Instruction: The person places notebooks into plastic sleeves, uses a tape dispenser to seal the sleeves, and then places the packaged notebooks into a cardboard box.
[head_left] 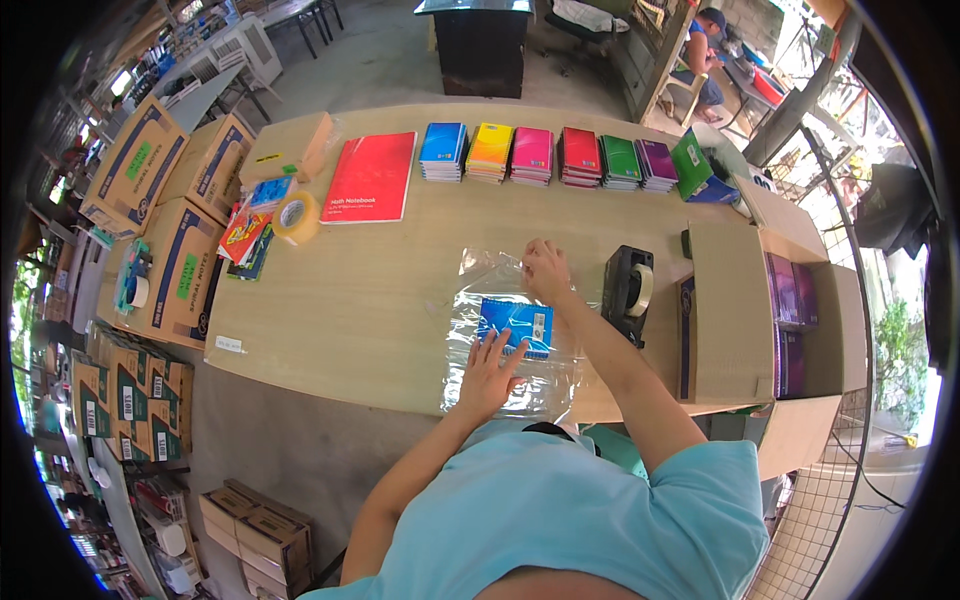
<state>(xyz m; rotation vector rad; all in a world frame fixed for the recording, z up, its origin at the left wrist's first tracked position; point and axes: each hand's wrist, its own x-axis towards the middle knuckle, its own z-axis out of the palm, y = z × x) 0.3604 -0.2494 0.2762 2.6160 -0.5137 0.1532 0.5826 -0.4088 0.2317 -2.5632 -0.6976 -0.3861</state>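
One blue spiral notebook with one white barcode label lies on or inside, I cannot tell which, one clear plastic bag on the table. The left hand's grip is spread across it; the right hand's pinches the bag's far edge. Six notebook stacks stand beyond.

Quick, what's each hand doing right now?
Left hand: open, fingers spread over the blue notepad.
Right hand: fingers curled at the clear plastic; whether it grips it, I can't tell.
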